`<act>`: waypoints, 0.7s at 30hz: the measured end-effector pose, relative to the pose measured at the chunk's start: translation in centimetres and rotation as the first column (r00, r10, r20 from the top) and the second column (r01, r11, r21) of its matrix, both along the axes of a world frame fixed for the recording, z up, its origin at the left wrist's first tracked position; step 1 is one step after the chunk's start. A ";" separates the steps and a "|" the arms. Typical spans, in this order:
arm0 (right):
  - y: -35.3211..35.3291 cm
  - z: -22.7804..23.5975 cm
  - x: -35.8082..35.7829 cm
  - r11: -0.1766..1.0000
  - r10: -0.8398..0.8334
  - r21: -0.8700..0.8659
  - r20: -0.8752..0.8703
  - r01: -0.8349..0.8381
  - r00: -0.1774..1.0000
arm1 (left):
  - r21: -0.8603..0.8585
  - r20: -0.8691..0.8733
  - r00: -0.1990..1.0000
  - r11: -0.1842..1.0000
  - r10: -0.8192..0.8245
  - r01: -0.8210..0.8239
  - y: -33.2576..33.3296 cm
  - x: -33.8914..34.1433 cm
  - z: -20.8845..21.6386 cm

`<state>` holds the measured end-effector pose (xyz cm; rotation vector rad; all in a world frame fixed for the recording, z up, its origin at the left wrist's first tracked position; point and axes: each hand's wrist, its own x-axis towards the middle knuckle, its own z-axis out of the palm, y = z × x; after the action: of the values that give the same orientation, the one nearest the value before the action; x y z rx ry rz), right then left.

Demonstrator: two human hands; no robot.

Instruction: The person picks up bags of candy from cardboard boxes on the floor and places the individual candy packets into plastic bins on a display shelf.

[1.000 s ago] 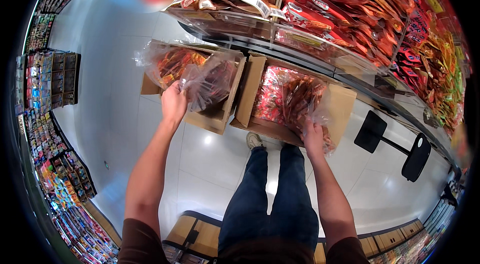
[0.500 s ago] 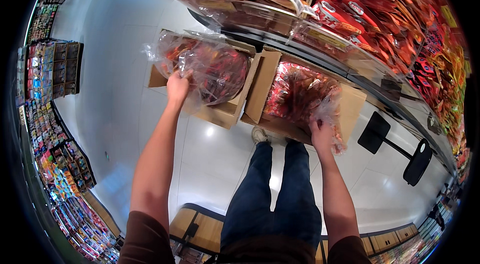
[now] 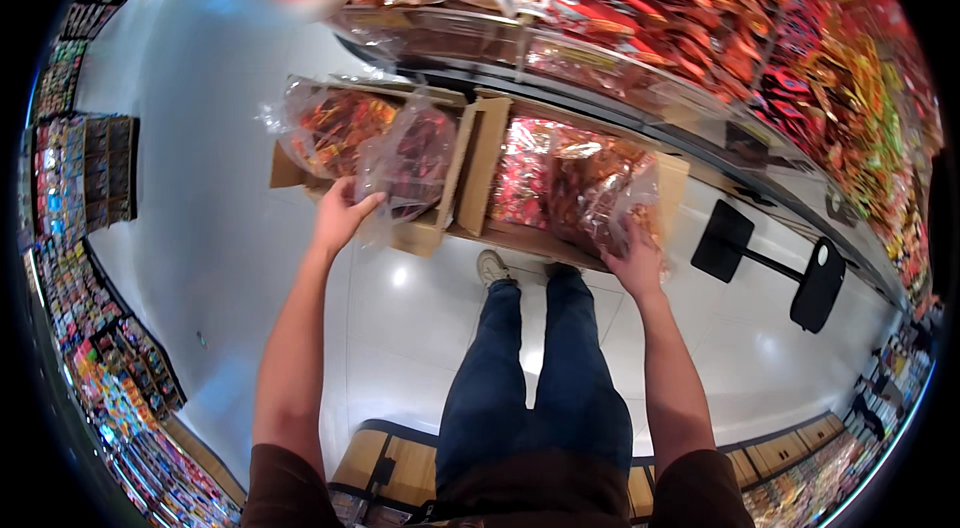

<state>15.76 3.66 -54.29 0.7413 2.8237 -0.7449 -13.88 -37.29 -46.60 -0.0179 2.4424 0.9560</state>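
Both arms (image 3: 290,368) stretched well forward!
Left hand (image 3: 345,215), thumb spread, left of the legs (image 3: 580,368); right hand (image 3: 638,260), fingers bent, right of them.

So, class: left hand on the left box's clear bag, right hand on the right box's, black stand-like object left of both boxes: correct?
No: in the head view, the black stand-like object is right of both boxes. The left hand is on the left box's clear bag, the right hand on the right box's, as stated.

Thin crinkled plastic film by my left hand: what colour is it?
The thin crinkled plastic film is clear and colourless, best seen in the head view.
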 end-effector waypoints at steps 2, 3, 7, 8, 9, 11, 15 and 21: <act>1.1 -0.8 1.5 0.998 -0.059 0.005 0.008 0.059 0.998 | -0.012 0.035 0.999 1.000 -0.018 0.018 0.2 0.6 0.2; 1.6 -1.1 1.9 0.992 -0.117 -0.047 0.022 0.118 0.993 | -0.014 0.030 0.999 1.000 -0.014 0.014 0.5 0.9 0.4; 2.3 0.1 3.0 0.972 -0.224 0.095 0.120 0.213 0.967 | -0.095 -0.126 0.989 0.993 -0.076 0.064 0.2 2.5 0.8; 2.5 0.3 3.5 0.963 -0.220 0.188 0.130 0.193 0.967 | -0.137 -0.205 0.974 0.988 -0.096 0.068 0.2 3.2 1.1; 2.7 1.1 3.3 0.963 -0.245 0.160 0.175 0.218 0.954 | -0.154 -0.209 0.973 0.986 -0.093 0.061 0.2 3.7 1.8; 5.0 -0.1 5.4 0.952 -0.268 0.237 0.336 0.194 0.903 | -0.151 -0.203 0.976 0.987 -0.080 0.050 1.7 5.2 4.7; 5.8 -0.8 7.6 0.945 -0.311 0.210 0.324 0.252 0.894 | -0.223 -0.267 0.950 0.970 -0.162 0.102 1.6 8.7 9.8; 6.6 -0.7 8.4 0.929 -0.355 -0.023 0.220 0.368 0.909 | -0.253 -0.312 0.916 0.952 -0.251 0.174 4.0 13.8 15.6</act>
<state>24.16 10.21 -54.96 1.2741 2.4859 -0.7475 -0.09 -33.31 -31.00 0.3613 2.7853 0.6274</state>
